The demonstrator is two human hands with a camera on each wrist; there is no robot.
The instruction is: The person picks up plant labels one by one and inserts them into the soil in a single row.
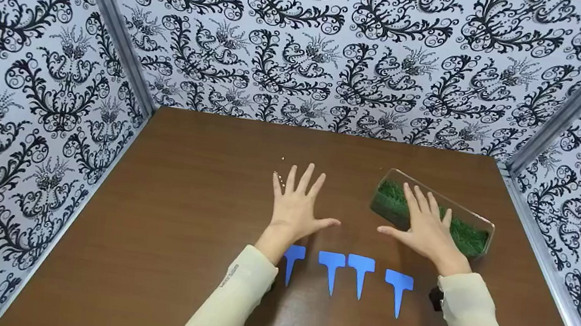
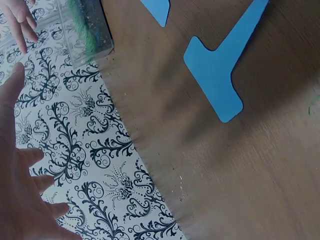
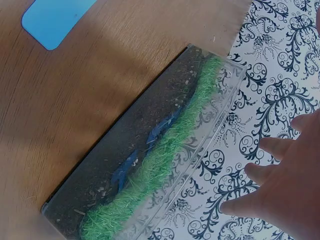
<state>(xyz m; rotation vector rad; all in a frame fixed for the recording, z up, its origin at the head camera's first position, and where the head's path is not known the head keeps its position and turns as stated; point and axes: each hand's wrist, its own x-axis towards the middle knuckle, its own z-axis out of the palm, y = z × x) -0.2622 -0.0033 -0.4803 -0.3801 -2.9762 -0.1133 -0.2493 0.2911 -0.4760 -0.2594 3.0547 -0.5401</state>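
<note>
Both hands hover with fingers spread, holding nothing. The left hand (image 1: 294, 208) is above the table, just behind several blue T-shaped markers (image 1: 331, 268) lying in a loose row. My right hand (image 1: 429, 232) is over the front side of a clear rectangular container (image 1: 390, 211) with green grass-like strands (image 1: 467, 237). In the right wrist view, dark soil (image 3: 145, 112) and blue pieces (image 3: 162, 125) show through the container's wall, and the right hand (image 3: 285, 185) is beside it. One marker (image 2: 215, 75) lies near the left hand (image 2: 25, 190) in the left wrist view.
Small white bits (image 1: 280, 179) lie on the brown table (image 1: 180, 199) by the left fingertips. Walls with a black-and-white scroll pattern (image 1: 304, 48) stand behind and at both sides, with grey metal posts at the corners. The container sits at the right rear.
</note>
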